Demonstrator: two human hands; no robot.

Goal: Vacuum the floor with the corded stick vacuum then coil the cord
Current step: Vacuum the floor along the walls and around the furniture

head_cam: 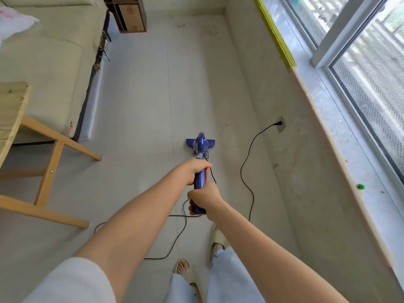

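Note:
A blue stick vacuum (201, 145) stands on the pale tiled floor in front of me, its wide head flat on the tiles. My left hand (195, 170) grips the upper part of the blue handle. My right hand (204, 199) grips the handle's end, closer to my body. The black cord (247, 162) runs from the handle, loops on the floor around my feet, and rises to a plug in the wall socket (280, 124) on the right.
A mattress (54, 68) lies on the floor at the left, with a wooden table leg frame (50, 162) in front of it. A low wall and window sill (341, 136) run along the right. A wooden shelf (131, 16) stands at the far end. Small debris lies near the far wall.

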